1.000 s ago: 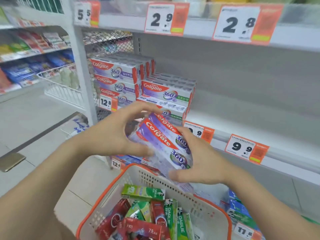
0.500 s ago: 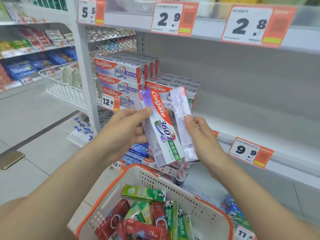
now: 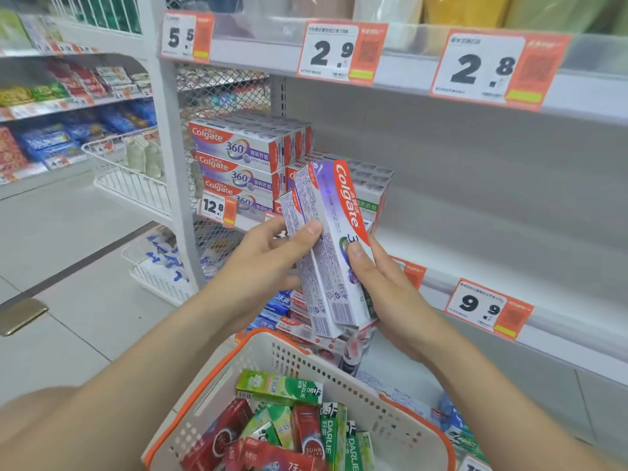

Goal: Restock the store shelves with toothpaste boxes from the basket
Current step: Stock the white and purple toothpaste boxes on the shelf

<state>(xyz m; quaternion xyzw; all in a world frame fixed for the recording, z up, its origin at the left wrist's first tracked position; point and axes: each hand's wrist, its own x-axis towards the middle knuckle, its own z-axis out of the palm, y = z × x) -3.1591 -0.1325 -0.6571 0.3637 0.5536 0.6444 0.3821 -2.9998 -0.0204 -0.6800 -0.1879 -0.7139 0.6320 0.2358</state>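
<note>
Two purple and white Colgate toothpaste boxes stand almost upright between my hands, in front of the shelf. My left hand grips them from the left with its thumb pressed on the front box. My right hand grips the right box, thumb on its face. Below, the white basket with an orange rim holds several green and red Darlie toothpaste boxes. Stacked Colgate 360 boxes fill the left end of the shelf.
The shelf board stretches bare to the right of the stacks, above a 9.9 price tag. An upper shelf edge carries 2.9 and 2.8 tags. A white upright post and wire baskets stand at left, with more boxes on the lower shelf.
Both hands raised the two boxes from over the basket and turned them from slanted to nearly upright, pressed together. The view has moved closer to the shelf.
</note>
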